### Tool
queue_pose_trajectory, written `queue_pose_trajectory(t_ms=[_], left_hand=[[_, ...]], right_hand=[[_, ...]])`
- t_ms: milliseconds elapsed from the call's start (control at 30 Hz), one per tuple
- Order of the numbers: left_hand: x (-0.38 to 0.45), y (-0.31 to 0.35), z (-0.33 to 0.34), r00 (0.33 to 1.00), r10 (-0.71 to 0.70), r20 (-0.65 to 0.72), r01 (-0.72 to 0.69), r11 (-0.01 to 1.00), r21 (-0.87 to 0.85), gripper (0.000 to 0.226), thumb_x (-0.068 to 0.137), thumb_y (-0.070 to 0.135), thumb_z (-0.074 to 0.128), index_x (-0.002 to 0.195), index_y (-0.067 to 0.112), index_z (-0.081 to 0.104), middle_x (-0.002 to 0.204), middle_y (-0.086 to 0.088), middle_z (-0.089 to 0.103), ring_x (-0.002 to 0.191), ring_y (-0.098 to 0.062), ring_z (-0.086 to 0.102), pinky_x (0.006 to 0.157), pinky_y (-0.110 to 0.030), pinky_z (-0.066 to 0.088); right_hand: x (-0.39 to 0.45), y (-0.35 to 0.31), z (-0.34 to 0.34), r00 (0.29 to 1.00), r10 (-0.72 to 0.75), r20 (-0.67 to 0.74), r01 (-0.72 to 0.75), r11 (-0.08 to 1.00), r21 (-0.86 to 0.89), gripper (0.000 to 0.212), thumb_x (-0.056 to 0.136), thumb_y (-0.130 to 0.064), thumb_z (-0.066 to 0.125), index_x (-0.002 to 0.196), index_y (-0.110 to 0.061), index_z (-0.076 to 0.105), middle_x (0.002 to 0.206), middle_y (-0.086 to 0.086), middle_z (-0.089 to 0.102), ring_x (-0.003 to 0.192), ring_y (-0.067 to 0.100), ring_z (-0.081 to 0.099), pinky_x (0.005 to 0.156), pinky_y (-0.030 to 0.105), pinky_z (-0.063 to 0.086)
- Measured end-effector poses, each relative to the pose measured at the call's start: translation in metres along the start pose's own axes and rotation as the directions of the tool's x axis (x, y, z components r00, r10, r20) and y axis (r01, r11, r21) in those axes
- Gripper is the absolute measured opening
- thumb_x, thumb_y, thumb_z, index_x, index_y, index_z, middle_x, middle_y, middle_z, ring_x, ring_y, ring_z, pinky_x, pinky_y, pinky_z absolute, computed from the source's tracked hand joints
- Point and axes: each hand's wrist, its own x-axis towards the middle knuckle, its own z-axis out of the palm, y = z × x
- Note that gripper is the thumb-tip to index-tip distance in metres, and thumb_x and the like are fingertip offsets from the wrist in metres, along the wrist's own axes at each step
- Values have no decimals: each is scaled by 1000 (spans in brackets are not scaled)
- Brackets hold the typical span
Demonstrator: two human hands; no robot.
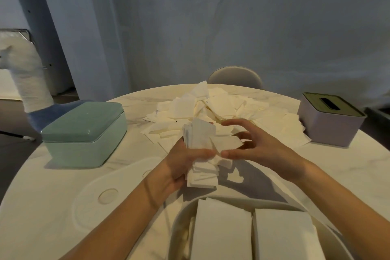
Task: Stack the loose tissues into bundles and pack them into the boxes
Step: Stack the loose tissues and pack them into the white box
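Tissues gathered into a thick bundle [199, 139] stand nearly upright above the middle of a round white table [63, 207], held just in front of the person. Their left hand [181, 167] grips the bundle from the left and below, thumb curled across its front and the other fingers hidden behind the paper. Some sheets in the bundle sit crooked, with corners sticking out to the right and bottom. The right hand [251, 143] is at the bundle's right side with its fingers spread and curved; the thumb tip touches a protruding sheet beside the left thumb, while the index finger arches above the stack. Whether it pinches that sheet cannot be told.

Just behind the hands, a wide heap of loose tissues [215, 107] lies scattered over the far half of the table. A mint-green lidded box [84, 133] sits on the table to the left, its lid closed. A lilac box with a slotted olive lid [331, 120] sits at the right, touching the heap's edge. At the near edge, two neat white tissue stacks [223, 234] lie side by side in a pale rounded tray [179, 221]. A chair back [235, 77] shows beyond the table.
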Motion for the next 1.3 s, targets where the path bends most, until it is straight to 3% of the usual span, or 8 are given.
queue_pose_trajectory(t_ms=[200, 400, 533, 667, 767, 900, 1100, 1300], left_hand=[[1, 1, -6, 992, -122, 21, 124, 988, -93, 68, 63, 3, 77, 129, 13, 63, 115, -26, 72, 105, -42, 71, 90, -53, 58], [0, 1, -1, 988, -131, 79, 139, 985, -103, 50, 70, 3, 75, 120, 11, 69, 104, -21, 74, 90, -35, 74, 71, -43, 64], [6, 1, 2, 986, -164, -5, 155, 945, -287, 56, 85, 43, 78, 136, 24, 65, 113, -17, 72, 83, -33, 73, 68, -45, 63], [1, 0, 6, 993, -82, -86, 70, 988, -135, 35, 101, 51, 53, 119, 23, 65, 83, 4, 79, 76, -14, 77, 68, -31, 64], [-5, 0, 8, 997, -77, -13, 75, 990, -116, 34, 98, 58, 51, 101, 26, 63, 69, 14, 75, 63, -3, 73, 56, -19, 58], [-4, 9, 16, 948, -266, 173, 298, 934, -196, 76, 80, 80, 50, 126, 20, 57, 99, -10, 74, 81, -24, 76, 63, -35, 64], [-8, 2, 22, 958, -207, 199, 212, 977, -3, 80, 77, 65, 68, 140, 17, 51, 107, -14, 75, 90, -27, 75, 74, -38, 64], [-11, 8, 15, 961, -163, 223, 121, 974, 192, 52, 90, 35, 72, 137, 22, 53, 119, -16, 73, 109, -34, 71, 91, -45, 61]], right_hand=[[4, 6, -12, 977, -193, -87, 174, 967, -186, 27, 86, -23, 79, 108, -39, 72, 113, -25, 66, 98, -6, 62, 77, 10, 52], [6, 5, -10, 942, -262, -210, 216, 952, -217, 22, 82, -49, 63, 101, -41, 72, 98, -25, 71, 96, -1, 65, 79, 13, 55], [-2, -10, -16, 955, -191, -225, 207, 977, 50, 23, 84, -41, 64, 100, -29, 76, 88, -14, 74, 79, 6, 65, 73, 15, 53], [-10, -19, -17, 988, -151, -32, 153, 928, 339, 28, 83, -39, 65, 100, -21, 79, 87, 4, 66, 73, 16, 53, 68, 22, 46], [-13, -20, -9, 985, -166, 45, 151, 960, 236, 24, 85, -37, 67, 99, -23, 79, 88, 2, 68, 75, 15, 57, 69, 20, 50], [-7, -12, 3, 977, -203, -57, 198, 976, -89, 21, 90, -42, 66, 104, -31, 77, 97, -26, 72, 81, 4, 65, 71, 15, 51], [-2, -2, 9, 931, -306, -201, 267, 943, -196, 40, 79, -56, 69, 114, -37, 66, 105, -23, 67, 96, 2, 62, 69, 14, 54], [-2, 2, 1, 981, -190, 44, 195, 967, -163, 52, 79, -55, 74, 127, -38, 64, 113, -25, 67, 104, 0, 63, 83, 15, 54]])
